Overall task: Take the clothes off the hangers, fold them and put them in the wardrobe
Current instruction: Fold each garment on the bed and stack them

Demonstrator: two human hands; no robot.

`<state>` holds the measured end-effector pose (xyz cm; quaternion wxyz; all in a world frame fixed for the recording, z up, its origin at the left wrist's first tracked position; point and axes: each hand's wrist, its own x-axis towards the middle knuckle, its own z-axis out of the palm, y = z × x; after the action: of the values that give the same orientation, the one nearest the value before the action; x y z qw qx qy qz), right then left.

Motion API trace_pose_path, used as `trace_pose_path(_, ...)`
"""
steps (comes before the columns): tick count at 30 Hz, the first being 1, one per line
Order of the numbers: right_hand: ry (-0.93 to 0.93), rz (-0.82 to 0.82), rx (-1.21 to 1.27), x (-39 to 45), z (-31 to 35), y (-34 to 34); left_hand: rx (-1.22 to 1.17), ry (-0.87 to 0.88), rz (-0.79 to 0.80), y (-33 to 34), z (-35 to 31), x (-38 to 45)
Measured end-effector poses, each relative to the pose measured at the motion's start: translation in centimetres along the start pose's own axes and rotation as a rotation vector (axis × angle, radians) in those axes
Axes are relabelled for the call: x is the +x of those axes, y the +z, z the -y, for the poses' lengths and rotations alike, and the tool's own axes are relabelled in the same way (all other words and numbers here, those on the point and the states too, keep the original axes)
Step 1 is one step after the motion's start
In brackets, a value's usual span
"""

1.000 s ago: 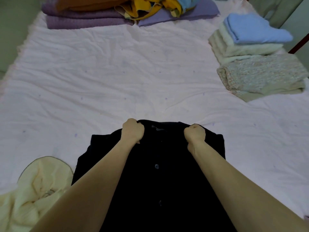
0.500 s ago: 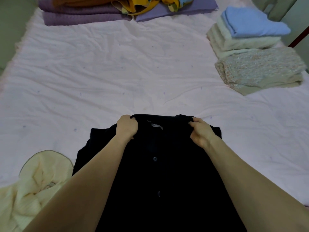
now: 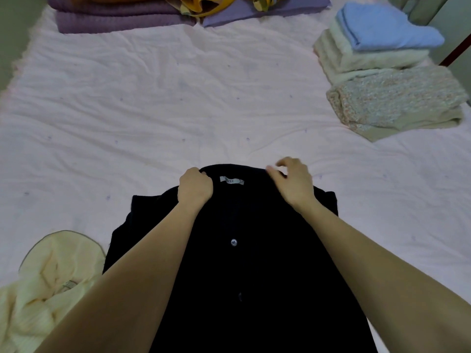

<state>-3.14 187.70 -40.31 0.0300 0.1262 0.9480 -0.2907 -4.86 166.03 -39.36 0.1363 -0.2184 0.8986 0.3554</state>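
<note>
Gripping collar of black shirt [image 3: 237, 271] with curled left hand [image 3: 195, 187] | right hand [image 3: 293, 180] fingers loosely apart above collar | shirt flat on bed [image 3: 153, 110]

Both forearms bare — no sleeves, watch or rings visible.

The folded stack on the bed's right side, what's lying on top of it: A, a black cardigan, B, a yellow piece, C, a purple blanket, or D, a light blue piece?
D: a light blue piece lies on top of the folded stack, over cream pieces.
</note>
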Motion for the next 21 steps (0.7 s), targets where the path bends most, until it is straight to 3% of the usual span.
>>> trace_pose_path(2, -0.208, 0.151, -0.182, 0.6, 1.0, 0.1, 0.026, 0.023, -0.009, 0.0, 0.2, 0.5)
trace_pose_path(6, -0.127, 0.29, -0.373, 3.2, 2.3, 0.4, 0.162, 0.046, -0.061, -0.4, 0.9, 0.9)
trace_pose_path(8, -0.082, 0.307, -0.357, 4.5, 3.8, 0.4, -0.012, -0.038, -0.061, -0.6, 0.4, 1.5)
trace_pose_path(11, 0.129, 0.333, 0.09, 6.8, 5.4, 1.5, -0.722, -0.344, 0.011, -0.6, -1.3, 3.4)
trace_pose_path(13, 0.382, 0.344, 0.516, 7.6, 5.4, 2.6, -0.852, -0.391, 0.073, 0.1, -1.6, 4.0)
trace_pose_path(14, 0.427, 0.351, 0.604, 7.9, 4.9, 3.3, -0.802, -0.359, 0.08, 0.7, -1.4, 4.3)
trace_pose_path(16, 0.28, 0.354, 0.412, 8.3, 3.0, 4.5, -0.507, -0.155, 0.123, 1.5, -0.5, 4.4)
trace_pose_path(19, -0.218, 0.334, -0.049, 7.5, 1.3, 4.7, 0.097, 0.255, 0.24, 2.1, 1.9, 5.0)
trace_pose_path(21, -0.563, 0.335, -0.141, 6.7, 1.7, 5.2, 0.363, 0.497, 0.2, 2.5, 3.0, 5.6)
